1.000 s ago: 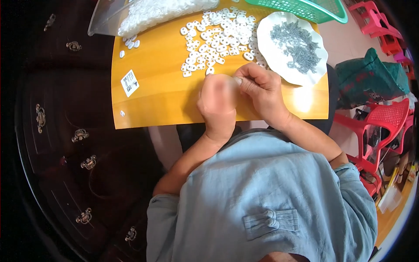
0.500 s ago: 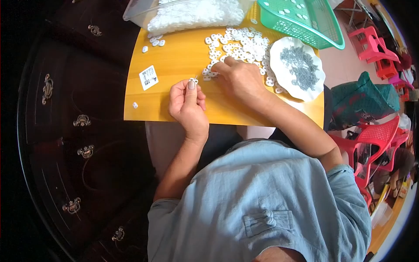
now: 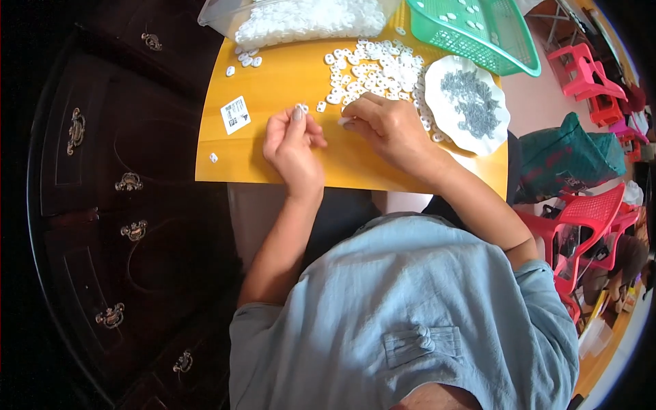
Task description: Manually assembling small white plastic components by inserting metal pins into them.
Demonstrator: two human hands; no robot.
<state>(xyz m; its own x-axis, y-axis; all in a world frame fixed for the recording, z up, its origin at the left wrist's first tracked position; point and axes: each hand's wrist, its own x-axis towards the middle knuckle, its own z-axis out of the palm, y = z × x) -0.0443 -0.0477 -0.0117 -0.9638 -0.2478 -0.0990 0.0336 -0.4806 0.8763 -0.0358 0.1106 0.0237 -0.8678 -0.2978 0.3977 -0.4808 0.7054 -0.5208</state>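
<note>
White plastic ring pieces lie scattered on our yellow wooden table, just beyond both hands. Our left hand pinches one small white piece at its fingertips; our right hand closes its grip on another. We judge we are picking and pairing pieces, so the next move calls for fine alignment. Near the left hand sits a small white square label with dark print.
</note>
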